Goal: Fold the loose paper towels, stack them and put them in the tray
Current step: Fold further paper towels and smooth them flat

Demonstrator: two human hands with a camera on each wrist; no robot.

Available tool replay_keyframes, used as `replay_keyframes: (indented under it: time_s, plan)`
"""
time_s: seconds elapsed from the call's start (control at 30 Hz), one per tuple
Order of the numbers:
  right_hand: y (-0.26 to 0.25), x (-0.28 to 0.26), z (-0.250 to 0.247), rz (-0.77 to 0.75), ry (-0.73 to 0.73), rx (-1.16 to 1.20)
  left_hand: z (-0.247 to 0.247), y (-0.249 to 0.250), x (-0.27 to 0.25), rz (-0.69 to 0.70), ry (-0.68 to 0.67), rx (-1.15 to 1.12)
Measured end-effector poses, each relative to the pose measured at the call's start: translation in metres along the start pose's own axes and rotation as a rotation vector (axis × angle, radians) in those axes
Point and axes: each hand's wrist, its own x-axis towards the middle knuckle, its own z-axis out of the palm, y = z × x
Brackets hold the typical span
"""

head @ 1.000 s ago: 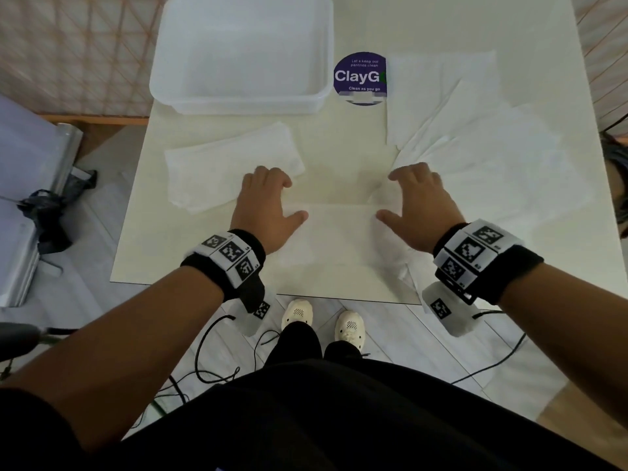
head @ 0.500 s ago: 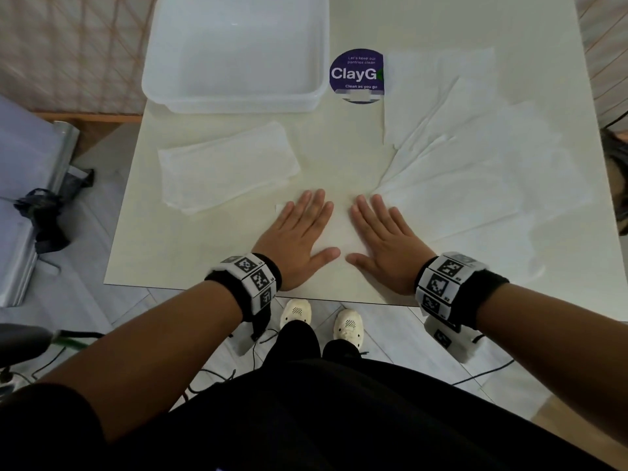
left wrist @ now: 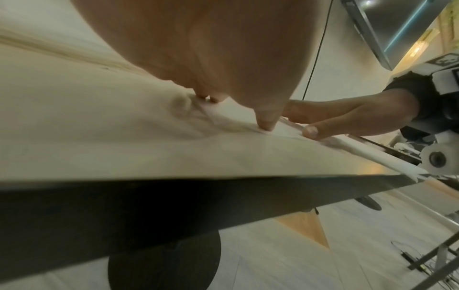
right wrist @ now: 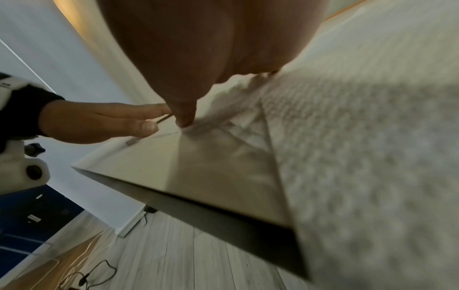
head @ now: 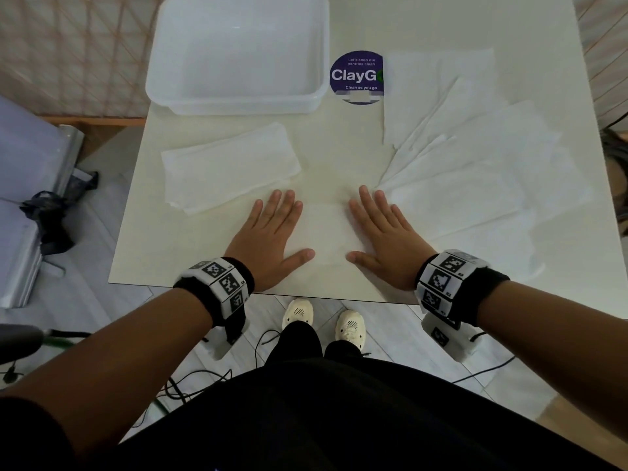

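A folded white paper towel (head: 325, 232) lies near the table's front edge. My left hand (head: 272, 232) lies flat on its left end and my right hand (head: 380, 232) flat on its right end, fingers straight, pressing it down. A stack of folded towels (head: 227, 166) sits to the left, behind my left hand. Several loose unfolded towels (head: 475, 171) fan out across the right side of the table. The empty white plastic tray (head: 238, 103) stands at the back left. In the left wrist view my left thumb (left wrist: 265, 121) presses the towel, with the right hand (left wrist: 347, 117) opposite.
A round purple "ClayGo" sticker (head: 356, 76) lies between the tray and the loose towels. The white table (head: 204, 260) ends just in front of my wrists; floor cables (head: 190, 382) and my shoes (head: 323, 317) are below. A grey cabinet (head: 23, 198) stands at the left.
Both hands came from the far edge of the towel to its middle, pressed flat side by side, then slid apart towards its ends. The towel now lies folded.
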Motion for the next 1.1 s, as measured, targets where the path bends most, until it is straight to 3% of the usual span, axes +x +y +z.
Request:
replay_keyframes:
  time_s: [0.13, 0.23, 0.47, 0.67, 0.83, 0.93, 0.97, 1.1]
  plan:
    - [-0.007, 0.004, -0.017, 0.058, 0.194, 0.099, -0.014, 0.006, 0.006, -0.029, 0.141, -0.16]
    - [-0.011, 0.01, -0.027, 0.095, 0.254, 0.096, -0.027, 0.011, 0.013, -0.022, 0.134, -0.152]
    - [-0.011, 0.026, -0.043, 0.13, 0.203, 0.094, -0.042, 0.014, 0.025, -0.073, 0.031, -0.057]
    - [-0.011, 0.036, -0.054, 0.107, 0.155, 0.353, -0.051, 0.025, 0.035, 0.084, 0.253, -0.308]
    - [-0.008, 0.035, -0.066, 0.061, 0.236, 0.474, -0.056, 0.029, 0.046, 0.014, 0.281, -0.389]
    - [0.008, 0.032, -0.073, 0.109, 0.317, 0.328, -0.057, 0.021, 0.046, -0.013, 0.253, -0.471]
    - [0.014, 0.032, -0.075, 0.139, 0.284, 0.208, -0.058, 0.019, 0.046, -0.023, 0.241, -0.485]
    - [0.033, 0.029, -0.078, 0.257, -0.053, -0.181, -0.063, 0.013, 0.048, -0.058, 0.218, -0.504]
